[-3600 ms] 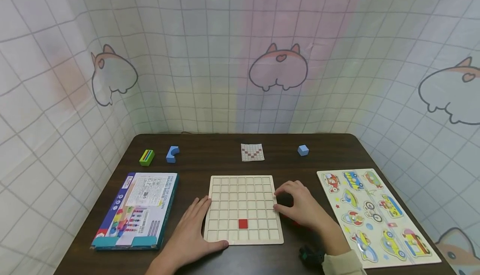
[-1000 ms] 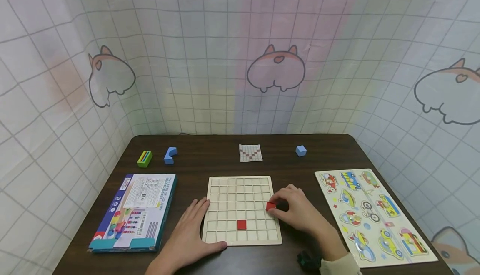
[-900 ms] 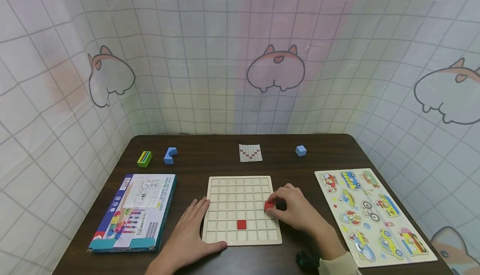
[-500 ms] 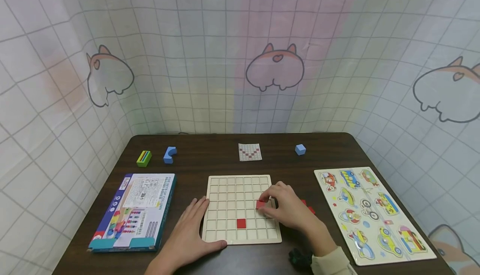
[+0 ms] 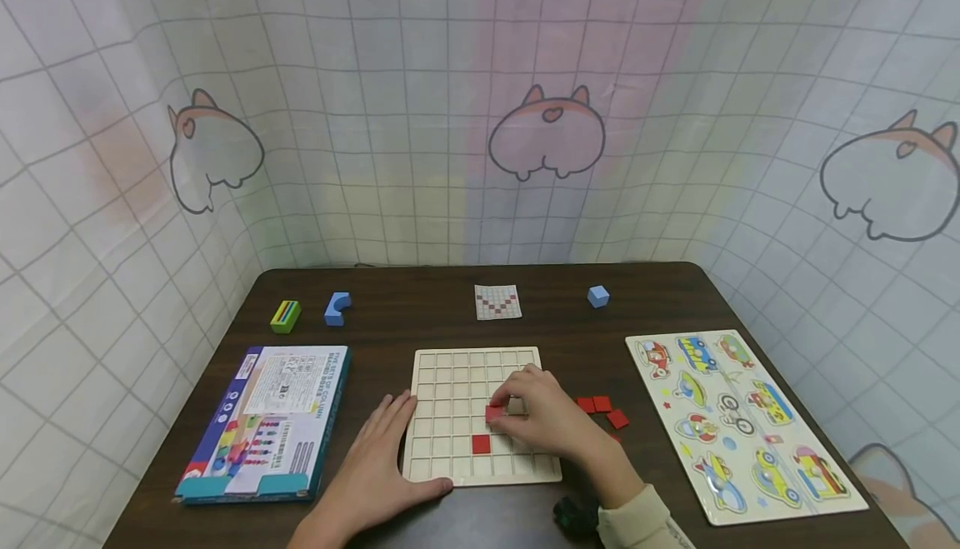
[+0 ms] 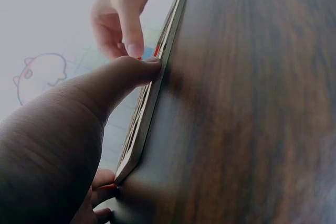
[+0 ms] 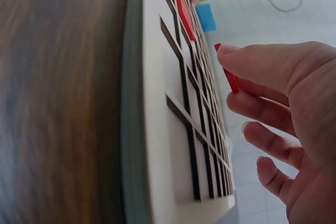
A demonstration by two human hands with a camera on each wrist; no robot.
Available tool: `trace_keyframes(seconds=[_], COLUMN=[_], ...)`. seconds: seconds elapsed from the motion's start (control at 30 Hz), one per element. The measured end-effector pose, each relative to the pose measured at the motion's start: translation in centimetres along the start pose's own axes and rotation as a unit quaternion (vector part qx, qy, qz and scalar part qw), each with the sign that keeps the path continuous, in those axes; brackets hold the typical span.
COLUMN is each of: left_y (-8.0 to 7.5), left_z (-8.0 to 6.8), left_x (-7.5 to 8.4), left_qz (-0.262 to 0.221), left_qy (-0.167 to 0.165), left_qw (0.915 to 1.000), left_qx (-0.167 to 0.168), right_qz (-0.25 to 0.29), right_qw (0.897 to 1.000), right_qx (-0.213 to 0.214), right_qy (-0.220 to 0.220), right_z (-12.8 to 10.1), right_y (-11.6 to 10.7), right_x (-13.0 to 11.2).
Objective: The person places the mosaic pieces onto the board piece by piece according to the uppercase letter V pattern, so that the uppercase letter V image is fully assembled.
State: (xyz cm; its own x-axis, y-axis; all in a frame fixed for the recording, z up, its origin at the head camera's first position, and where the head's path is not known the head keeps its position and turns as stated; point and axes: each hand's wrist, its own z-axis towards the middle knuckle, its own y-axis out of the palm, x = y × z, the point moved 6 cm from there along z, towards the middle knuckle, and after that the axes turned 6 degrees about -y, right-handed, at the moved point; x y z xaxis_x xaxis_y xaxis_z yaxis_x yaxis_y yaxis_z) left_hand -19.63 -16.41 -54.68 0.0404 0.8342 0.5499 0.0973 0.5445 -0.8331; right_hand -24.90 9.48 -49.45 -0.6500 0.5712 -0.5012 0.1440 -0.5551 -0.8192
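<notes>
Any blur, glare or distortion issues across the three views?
Head view: sharp, evenly lit, wide-angle bending at the edges. Left wrist view: dim, left hand a soft mass up close, background washed out white. Right wrist view: board tilted edge-on, tabletop blurred, held red tile fairly crisp.

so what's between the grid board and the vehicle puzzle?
Loose red tiles on bare table, between grid board and vehicle puzzle; head view shows it.
</notes>
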Motion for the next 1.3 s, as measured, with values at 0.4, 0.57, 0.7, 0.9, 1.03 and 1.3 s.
trace_keyframes(seconds=[0.4,0.57,0.7,0.9,1.03,1.3], left_y=[-0.1,-0.1,-0.1,0.0,0.0,-0.1], left_z=[-0.1,-0.1,-0.1,-0.1,-0.1,-0.1], left_x=[0.0,0.0,0.1,0.0,0.0,0.0], left_qz=[0.0,0.0,0.002,0.003,0.004,0.001], left_qy=[0.003,0.006,0.01,0.013,0.015,0.012], left_qw=[1.0,1.0,0.9999,0.9999,0.9999,0.9999], left_qx=[0.003,0.001,0.001,0.001,0.003,0.001], right_qz=[-0.014,-0.03,-0.035,-0.029,-0.031,-0.023], right_qw=[1.0,0.999,0.998,0.998,0.998,0.998], right_qx=[-0.022,-0.031,-0.043,-0.05,-0.054,-0.055], right_qy=[0.006,0.0,0.0,-0.008,-0.003,0.009], right_z=[1.6,2.3,2.6,3.0,3.2,3.4], right_y=[2.2,2.9,3.3,3.7,3.9,4.0], right_x=[-1.7,-2.2,-2.5,-2.8,-2.7,-2.7])
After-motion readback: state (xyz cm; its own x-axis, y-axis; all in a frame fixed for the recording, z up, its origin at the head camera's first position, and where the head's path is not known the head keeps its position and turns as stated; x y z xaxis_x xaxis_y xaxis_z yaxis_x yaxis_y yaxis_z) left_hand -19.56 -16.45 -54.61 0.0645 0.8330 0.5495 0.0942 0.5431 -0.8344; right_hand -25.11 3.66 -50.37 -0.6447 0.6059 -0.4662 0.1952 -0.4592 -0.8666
